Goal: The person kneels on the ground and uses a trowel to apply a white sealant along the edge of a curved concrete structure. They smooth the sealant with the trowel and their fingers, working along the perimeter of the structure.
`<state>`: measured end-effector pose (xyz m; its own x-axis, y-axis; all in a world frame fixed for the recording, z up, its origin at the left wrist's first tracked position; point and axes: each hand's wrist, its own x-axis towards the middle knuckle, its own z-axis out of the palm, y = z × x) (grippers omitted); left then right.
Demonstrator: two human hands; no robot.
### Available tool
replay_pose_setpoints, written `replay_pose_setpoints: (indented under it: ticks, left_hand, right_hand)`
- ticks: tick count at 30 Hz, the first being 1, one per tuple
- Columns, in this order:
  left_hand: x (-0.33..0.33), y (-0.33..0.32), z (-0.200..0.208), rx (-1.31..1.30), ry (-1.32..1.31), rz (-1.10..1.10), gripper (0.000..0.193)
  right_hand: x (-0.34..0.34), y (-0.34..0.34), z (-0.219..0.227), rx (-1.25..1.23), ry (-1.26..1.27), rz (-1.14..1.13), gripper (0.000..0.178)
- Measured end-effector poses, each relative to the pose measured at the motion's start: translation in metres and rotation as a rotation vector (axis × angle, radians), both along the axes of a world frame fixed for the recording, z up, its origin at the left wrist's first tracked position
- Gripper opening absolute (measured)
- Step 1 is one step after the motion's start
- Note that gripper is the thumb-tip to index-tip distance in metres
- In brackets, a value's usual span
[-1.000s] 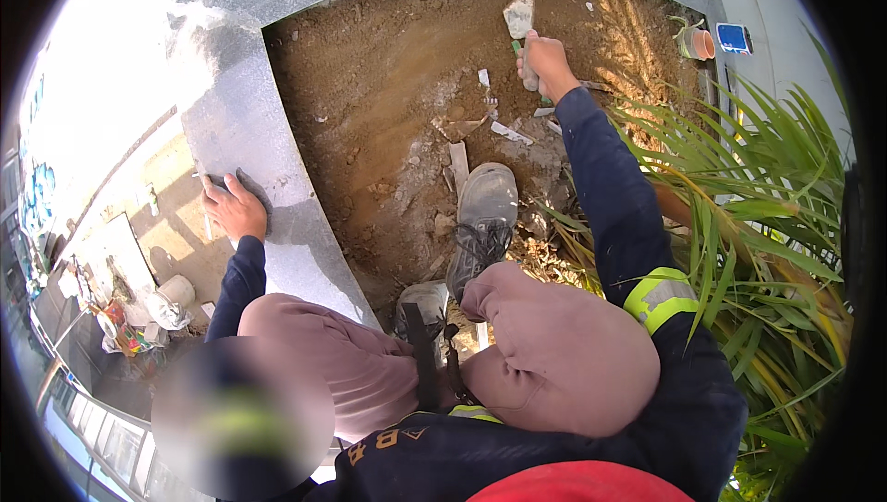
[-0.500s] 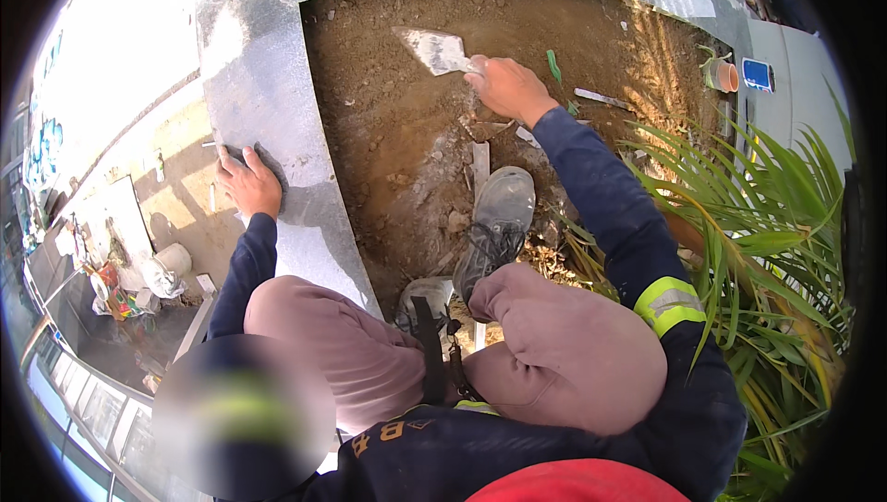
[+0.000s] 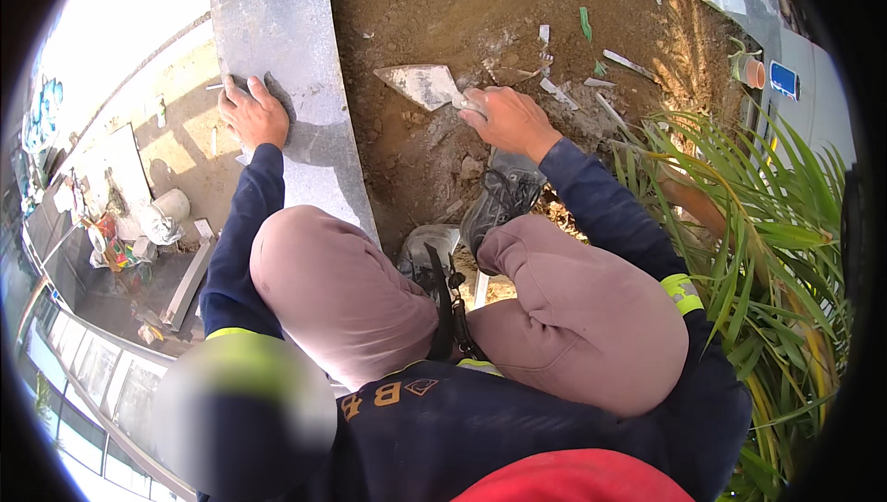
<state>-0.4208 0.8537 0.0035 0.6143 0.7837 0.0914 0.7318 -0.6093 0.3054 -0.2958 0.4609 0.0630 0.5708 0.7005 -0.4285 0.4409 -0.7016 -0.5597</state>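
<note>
My right hand [image 3: 511,120] is closed around the handle of a pointed trowel [image 3: 420,85], whose pale, mortar-smeared blade points left just over the brown soil [image 3: 397,17]. Fingers spread, my left hand [image 3: 255,114] rests on the outer edge of a grey stone slab [image 3: 319,160] that borders the soil. A thin white stick [image 3: 215,86] lies by its fingertips. Below the trowel is my grey shoe [image 3: 504,197], set on the dirt. Between the trowel and the shoe the soil is rough, with small lumps.
Palm fronds [image 3: 767,253] crowd in at the right, beneath a terracotta pot [image 3: 753,72]. White scraps and a green strip [image 3: 585,24] lie on the soil. Lower left are a white bucket [image 3: 166,211], a metal bar [image 3: 189,285] and a railing. A pale wall stands far right.
My view has shifted, so the slab and soil sit differently in it. The trowel has come nearer to me, its blade now pointing more to the left. My left hand stays on the slab.
</note>
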Motion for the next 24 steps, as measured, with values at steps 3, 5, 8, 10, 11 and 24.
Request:
replay_pose_setpoints:
  ticks: [3, 5, 8, 10, 11, 24]
  left_hand:
    - [-0.005, -0.006, 0.003, -0.044, -0.056, -0.017, 0.065]
    - [-0.025, -0.021, 0.008, -0.004, -0.003, -0.109, 0.064]
    - [-0.071, -0.061, 0.005, -0.019, 0.066, -0.196, 0.065]
    - [-0.097, -0.076, 0.009, -0.009, 0.159, -0.272, 0.064]
    - [-0.097, -0.076, 0.011, -0.014, 0.163, -0.284, 0.065]
    - [-0.096, -0.076, 0.014, -0.028, 0.200, -0.333, 0.080]
  right_hand:
    - [0.014, 0.008, -0.004, 0.026, -0.002, -0.161, 0.040]
    - [0.023, 0.012, -0.014, 0.089, -0.067, -0.225, 0.040]
    - [0.022, 0.011, -0.030, 0.173, -0.109, -0.169, 0.043]
    - [0.008, 0.007, -0.027, 0.193, 0.009, -0.130, 0.047]
    - [-0.004, 0.001, -0.033, 0.279, 0.013, -0.094, 0.052]
    - [0.035, 0.042, -0.012, -0.020, -0.008, -0.025, 0.038]
